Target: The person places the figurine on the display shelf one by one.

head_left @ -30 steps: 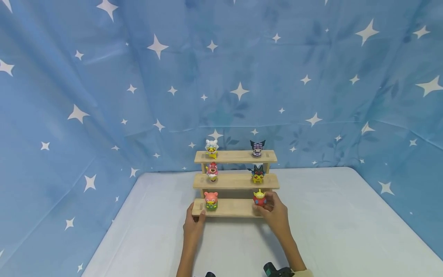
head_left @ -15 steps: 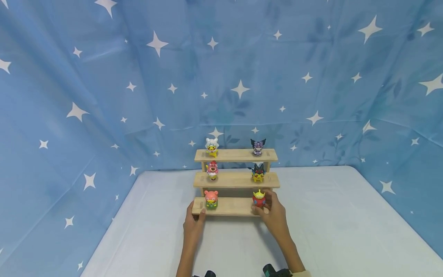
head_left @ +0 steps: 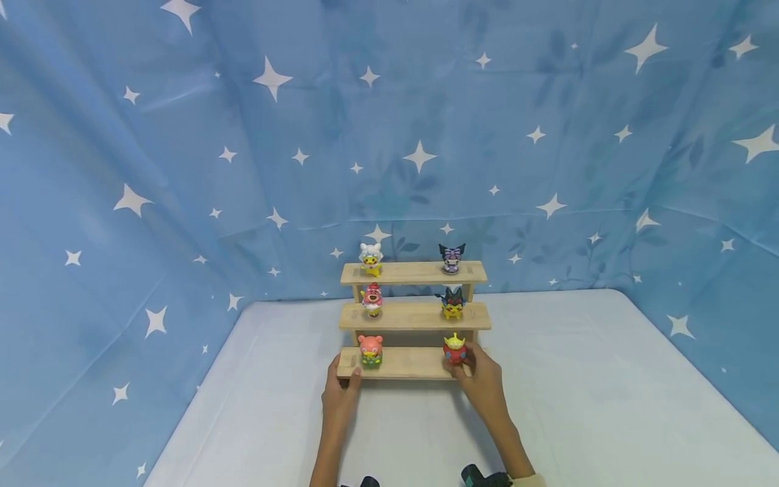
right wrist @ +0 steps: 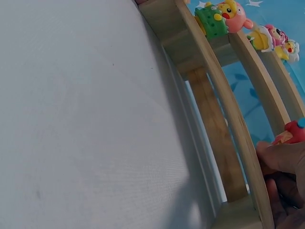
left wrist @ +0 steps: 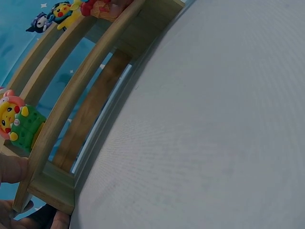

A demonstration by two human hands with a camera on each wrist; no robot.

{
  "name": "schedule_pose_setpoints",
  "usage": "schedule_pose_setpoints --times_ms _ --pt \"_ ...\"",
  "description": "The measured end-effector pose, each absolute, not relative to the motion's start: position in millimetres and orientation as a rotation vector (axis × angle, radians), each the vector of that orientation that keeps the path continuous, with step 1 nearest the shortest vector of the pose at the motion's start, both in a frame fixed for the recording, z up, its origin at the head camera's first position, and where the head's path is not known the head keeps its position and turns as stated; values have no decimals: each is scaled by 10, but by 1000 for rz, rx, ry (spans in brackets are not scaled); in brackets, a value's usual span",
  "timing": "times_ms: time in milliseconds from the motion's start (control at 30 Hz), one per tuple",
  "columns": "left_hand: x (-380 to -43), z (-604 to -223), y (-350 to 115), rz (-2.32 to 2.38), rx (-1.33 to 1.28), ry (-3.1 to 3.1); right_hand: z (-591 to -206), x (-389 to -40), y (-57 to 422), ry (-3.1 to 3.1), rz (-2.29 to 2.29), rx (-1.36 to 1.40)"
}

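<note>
A three-tier wooden display shelf (head_left: 404, 365) stands on the white table. My left hand (head_left: 341, 399) grips the left front end of its lowest tier, thumb on top, fingers underneath. On that tier's right end sits a small red figurine with a yellow three-pointed top (head_left: 454, 353), which my right hand (head_left: 485, 387) pinches between thumb and fingers. The right wrist view shows the thumb (right wrist: 279, 156) against it; much of that hand is cut off by the frame. A pink-hooded figurine with a green body (head_left: 370, 352) stands near my left thumb.
The middle tier bears a pink figurine (head_left: 372, 301) and a black-eared yellow one (head_left: 453, 304). On the top tier are a white-hooded figurine (head_left: 370, 261) and a purple-black one (head_left: 452, 260). A blue star-patterned curtain (head_left: 420, 196) hangs behind the table (head_left: 578, 392).
My right fingers have shifted slightly around the red figurine, which appears turned a little. My left hand keeps its hold on the shelf. The head view has moved slightly.
</note>
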State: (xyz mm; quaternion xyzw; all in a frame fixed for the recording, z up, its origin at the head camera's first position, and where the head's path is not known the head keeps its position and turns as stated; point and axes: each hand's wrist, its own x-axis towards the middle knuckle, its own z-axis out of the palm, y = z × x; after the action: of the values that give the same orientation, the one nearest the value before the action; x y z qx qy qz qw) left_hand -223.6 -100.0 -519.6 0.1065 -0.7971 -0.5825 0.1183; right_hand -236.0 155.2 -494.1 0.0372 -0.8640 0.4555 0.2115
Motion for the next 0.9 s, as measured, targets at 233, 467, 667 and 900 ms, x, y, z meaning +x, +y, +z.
schedule_pose_setpoints --times_ms 233,467,667,900 --pt "-2246 -5179 -992 -1680 313 -2337 -4940 -2378 1548 -2402 1251 93" --pt "-2226 -5170 -995 -1705 302 -2329 -4958 -2369 1535 -2379 1260 84" --pt "-2221 -5182 -995 -1718 307 -2329 -4952 -2360 1538 -2382 1253 93" --pt "-2212 -5164 -998 -1724 303 -2332 -4953 -2345 1537 -2405 1237 66"
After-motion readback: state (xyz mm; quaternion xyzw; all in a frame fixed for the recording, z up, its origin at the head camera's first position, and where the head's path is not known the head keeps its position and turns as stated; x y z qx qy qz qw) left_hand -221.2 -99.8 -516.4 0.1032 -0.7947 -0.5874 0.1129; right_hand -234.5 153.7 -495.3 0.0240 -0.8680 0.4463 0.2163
